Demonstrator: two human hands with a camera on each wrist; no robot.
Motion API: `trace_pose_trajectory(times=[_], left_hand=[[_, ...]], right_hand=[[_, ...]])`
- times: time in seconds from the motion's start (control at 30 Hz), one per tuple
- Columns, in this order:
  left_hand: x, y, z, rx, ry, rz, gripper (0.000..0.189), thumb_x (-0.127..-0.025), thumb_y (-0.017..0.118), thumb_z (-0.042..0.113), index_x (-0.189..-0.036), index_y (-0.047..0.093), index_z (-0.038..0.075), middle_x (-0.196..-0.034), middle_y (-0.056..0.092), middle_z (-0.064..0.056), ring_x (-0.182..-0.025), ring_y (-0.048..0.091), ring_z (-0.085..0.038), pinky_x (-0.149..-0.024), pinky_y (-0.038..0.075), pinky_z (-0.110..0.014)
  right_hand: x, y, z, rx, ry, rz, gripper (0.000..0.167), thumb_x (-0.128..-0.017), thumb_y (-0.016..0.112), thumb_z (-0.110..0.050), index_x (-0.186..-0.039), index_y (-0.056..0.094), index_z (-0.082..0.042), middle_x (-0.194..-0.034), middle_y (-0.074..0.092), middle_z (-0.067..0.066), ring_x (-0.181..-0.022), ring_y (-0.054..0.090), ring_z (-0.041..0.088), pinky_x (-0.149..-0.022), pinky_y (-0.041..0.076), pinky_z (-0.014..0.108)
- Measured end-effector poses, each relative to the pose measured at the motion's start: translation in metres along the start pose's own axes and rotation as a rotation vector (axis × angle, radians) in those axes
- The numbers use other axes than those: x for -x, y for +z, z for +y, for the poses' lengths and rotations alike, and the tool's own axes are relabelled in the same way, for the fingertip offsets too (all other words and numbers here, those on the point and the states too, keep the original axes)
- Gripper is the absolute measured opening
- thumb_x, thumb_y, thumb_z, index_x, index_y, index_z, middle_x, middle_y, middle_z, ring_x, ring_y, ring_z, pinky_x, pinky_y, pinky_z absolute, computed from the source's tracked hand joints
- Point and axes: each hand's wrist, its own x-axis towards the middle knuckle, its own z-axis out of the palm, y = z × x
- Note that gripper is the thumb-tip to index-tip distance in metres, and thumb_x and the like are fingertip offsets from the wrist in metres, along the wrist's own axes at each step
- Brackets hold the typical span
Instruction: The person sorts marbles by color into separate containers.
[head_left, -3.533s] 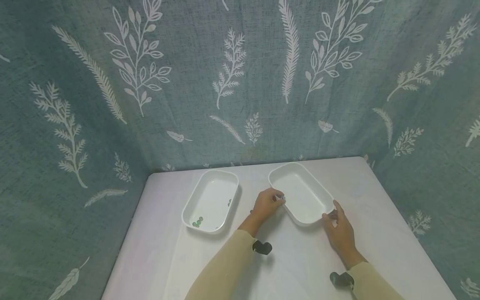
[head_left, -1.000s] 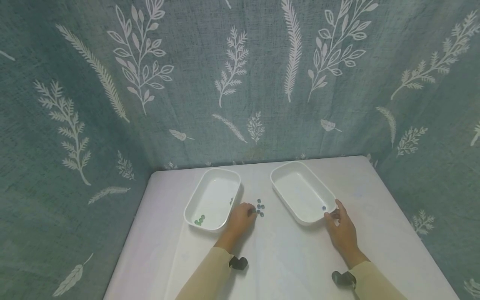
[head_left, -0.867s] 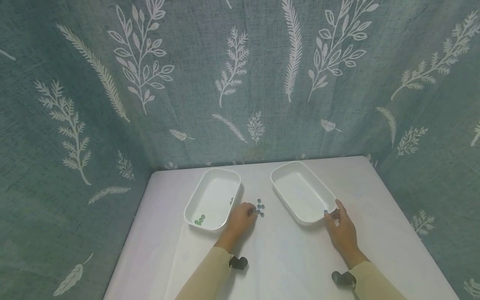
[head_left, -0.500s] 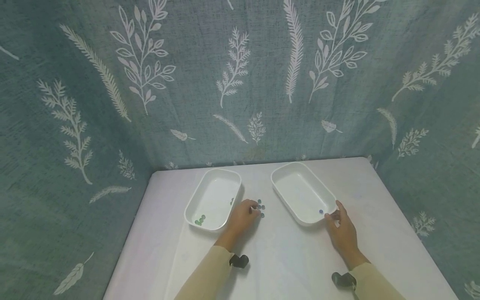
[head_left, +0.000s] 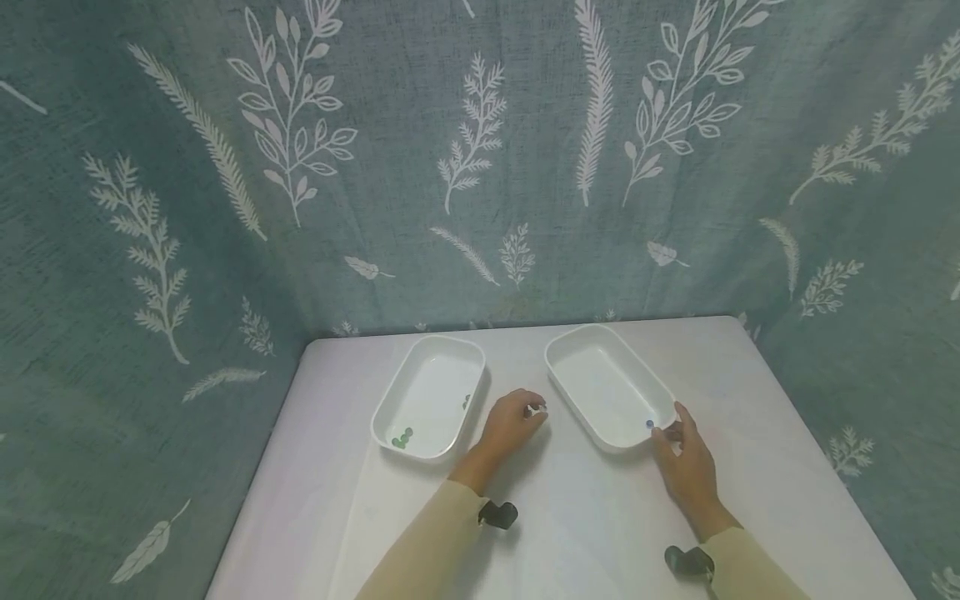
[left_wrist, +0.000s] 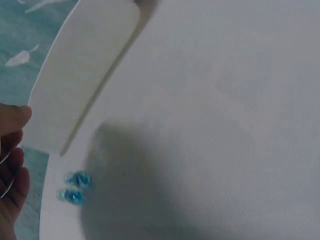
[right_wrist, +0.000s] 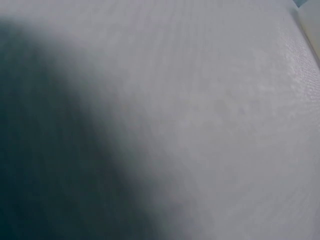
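Note:
My left hand (head_left: pixel 513 425) is above the table between two white trays, thumb and fingers pinching a small marble that is mostly hidden. In the left wrist view its thumb (left_wrist: pixel 15 119) and curled fingers show at the left edge. Several blue glass marbles (left_wrist: pixel 75 187) lie on the table beside it; the hand covers them in the head view. My right hand (head_left: pixel 686 462) holds the near right corner of the right tray (head_left: pixel 573 408), thumb and fingers at its rim. A single blue marble (head_left: pixel 650 424) lies inside, near that corner.
The left tray (head_left: pixel 386 400) holds several green marbles (head_left: pixel 402 439), with more green ones (head_left: pixel 466 402) along its right wall. White cloth covers the table (head_left: pixel 592 533). A leaf-patterned curtain (head_left: pixel 405 167) closes off the back and sides.
Earlier, my left hand let a blue marble go into the right tray, where it rolled about, then returned to the loose marbles. Now it has moved right and up from them. My right hand stays put.

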Motion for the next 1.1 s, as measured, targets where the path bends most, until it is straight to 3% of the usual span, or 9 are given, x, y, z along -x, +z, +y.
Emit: trace_pose_trajectory(times=[0.5,0.73,1.0,1.1], left_hand=[[-0.013,0.013,0.032,-0.043,0.029,-0.071,0.021,-0.092,0.067,0.027,-0.11,0.069,0.017,-0.097,0.065,0.009,-0.08,0.055,-0.004,-0.068,0.047,-0.019],[-0.018,0.018,0.042,-0.028,0.061,-0.059,0.021,-0.091,0.067,0.026,-0.111,0.07,0.018,-0.098,0.065,0.01,-0.08,0.055,-0.004,-0.067,0.046,-0.017],[-0.011,0.02,0.047,-0.006,0.057,-0.113,0.019,-0.091,0.068,0.026,-0.11,0.071,0.02,-0.097,0.065,0.01,-0.08,0.055,-0.002,-0.07,0.047,-0.016],[-0.011,0.02,0.049,0.011,0.075,-0.106,0.018,-0.091,0.069,0.024,-0.108,0.071,0.02,-0.096,0.065,0.01,-0.078,0.054,-0.002,-0.068,0.046,-0.016]], right_hand=[[0.0,0.0,0.003,0.006,0.004,0.007,0.067,-0.101,0.05,-0.038,-0.156,0.019,-0.014,-0.13,0.055,0.023,-0.116,0.051,0.04,-0.098,0.039,0.061],[-0.006,-0.001,0.001,0.016,-0.016,0.009,0.067,-0.1,0.049,-0.039,-0.156,0.019,-0.014,-0.13,0.055,0.023,-0.116,0.051,0.041,-0.096,0.04,0.061],[0.005,0.006,0.003,-0.003,0.008,-0.006,0.068,-0.101,0.047,-0.043,-0.156,0.017,-0.015,-0.132,0.054,0.023,-0.119,0.05,0.041,-0.097,0.04,0.062],[0.003,0.006,0.0,-0.003,0.013,0.002,0.068,-0.101,0.047,-0.042,-0.156,0.018,-0.015,-0.132,0.054,0.022,-0.119,0.05,0.041,-0.096,0.039,0.062]])
